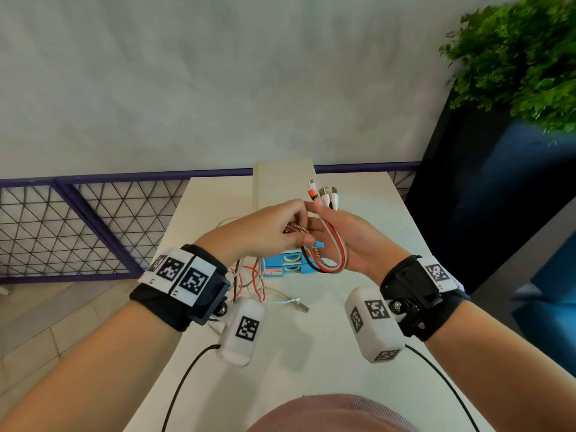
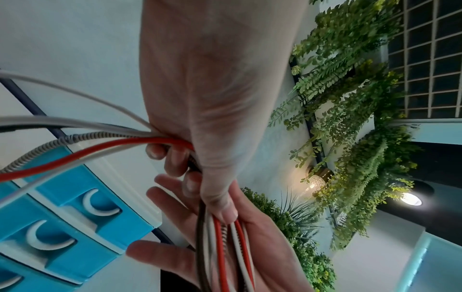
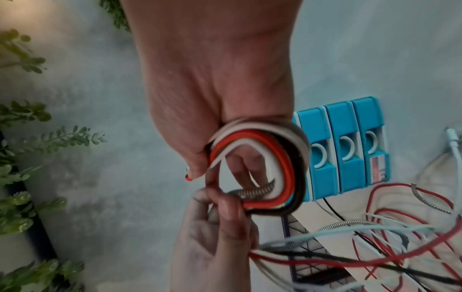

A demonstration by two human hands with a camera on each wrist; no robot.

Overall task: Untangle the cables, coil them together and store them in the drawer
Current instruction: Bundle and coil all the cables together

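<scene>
- Two bare hands met in the air above the blue drawer unit, each wrist strapped with a black band carrying printed markers.
- The drawer unit sat on the white table, and I counted three closed drawers in the right wrist view, each with a white crescent pull.
- The cables made one bundle: red, white, black and a braided metallic one, though blur kept me from an exact count.
- Four or so plug ends stuck up beyond the drawer unit, above the right thumb, one red, the others white or silvery.
- The right hand lay palm up over the drawer unit, thumb pinning the cables where a loop curved across the palm.
- The left hand had its fingers curled round the same strands, pinching them just beside the right fingers.
- Loose lengths hung down from the left hand and lay tangled on the table, left of and nearer than the drawer unit, one ending in a metal plug.
</scene>
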